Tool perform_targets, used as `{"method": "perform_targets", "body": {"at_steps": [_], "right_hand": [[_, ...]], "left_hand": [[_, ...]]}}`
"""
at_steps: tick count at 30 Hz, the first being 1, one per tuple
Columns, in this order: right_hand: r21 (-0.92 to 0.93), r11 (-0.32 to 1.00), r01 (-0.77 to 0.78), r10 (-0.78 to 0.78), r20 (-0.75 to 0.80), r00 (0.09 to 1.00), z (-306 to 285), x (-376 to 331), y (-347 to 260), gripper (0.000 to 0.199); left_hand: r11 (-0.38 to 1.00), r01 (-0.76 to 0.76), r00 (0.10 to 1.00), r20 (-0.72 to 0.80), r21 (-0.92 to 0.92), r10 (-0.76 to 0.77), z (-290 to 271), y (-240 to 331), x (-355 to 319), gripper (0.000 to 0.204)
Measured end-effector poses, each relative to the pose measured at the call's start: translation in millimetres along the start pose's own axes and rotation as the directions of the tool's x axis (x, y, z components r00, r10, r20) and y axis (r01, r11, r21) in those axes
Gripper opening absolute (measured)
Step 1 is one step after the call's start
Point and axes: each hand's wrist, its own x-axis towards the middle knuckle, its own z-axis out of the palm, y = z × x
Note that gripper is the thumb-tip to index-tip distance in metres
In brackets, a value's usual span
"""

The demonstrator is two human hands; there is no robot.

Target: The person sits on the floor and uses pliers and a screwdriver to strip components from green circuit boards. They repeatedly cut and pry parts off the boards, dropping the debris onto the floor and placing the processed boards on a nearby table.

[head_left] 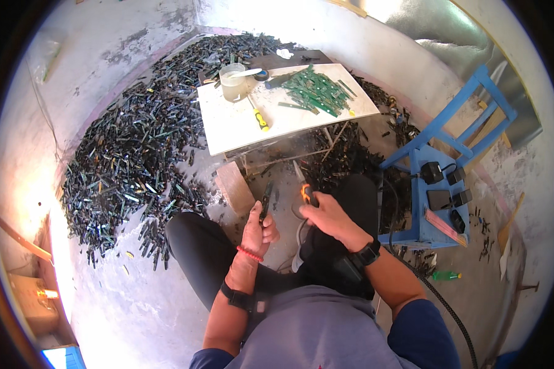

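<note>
My left hand [260,234] is closed around a narrow black strip-shaped piece [267,200], which points up and away from me. To its right, my right hand [327,216] grips a tool with an orange and black handle [306,194]. A slim pale blade or shaft [298,171] extends from that handle toward the table; its exact kind is unclear. The tool and the black piece are apart. Beyond both hands stands a low white-topped table [228,132]. On it lie a heap of green circuit-board strips [319,89] and a yellow-handled screwdriver [258,115].
A cloudy tub [234,86] and a tape roll [261,75] stand on the table. A large pile of black pieces [135,160] covers the floor at left. A reddish block [234,188] lies before the table. At right, a blue chair [415,203] carries black adapters [431,173].
</note>
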Motion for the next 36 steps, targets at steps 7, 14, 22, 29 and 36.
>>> {"method": "perform_targets", "body": {"at_steps": [7, 14, 22, 29, 36], "right_hand": [[-0.359, 0.932, -0.041, -0.100, -0.364, 0.926, -20, 47, -28, 0.045], [-0.504, 0.857, 0.109, -0.335, -0.384, 0.860, -20, 130, -34, 0.047], [-0.607, 0.782, 0.138, -0.460, -0.414, 0.785, -15, 214, -55, 0.044], [-0.631, 0.768, 0.111, -0.467, -0.433, 0.771, -12, 245, -51, 0.043], [-0.633, 0.774, 0.001, -0.398, -0.485, 0.779, -8, 253, -49, 0.043]], "left_hand": [[0.998, -0.058, 0.998, -0.029, -0.024, 0.057, -4, 0, 7, 0.053], [0.993, -0.105, 0.984, -0.152, -0.058, 0.095, -1, 27, 27, 0.052], [0.985, -0.168, 0.984, -0.059, 0.047, 0.170, 2, 98, 65, 0.053], [0.996, -0.091, 0.991, -0.097, 0.002, 0.091, -16, 103, 98, 0.053], [0.996, -0.058, 0.986, -0.160, -0.067, 0.046, -10, 108, 100, 0.053]]}}
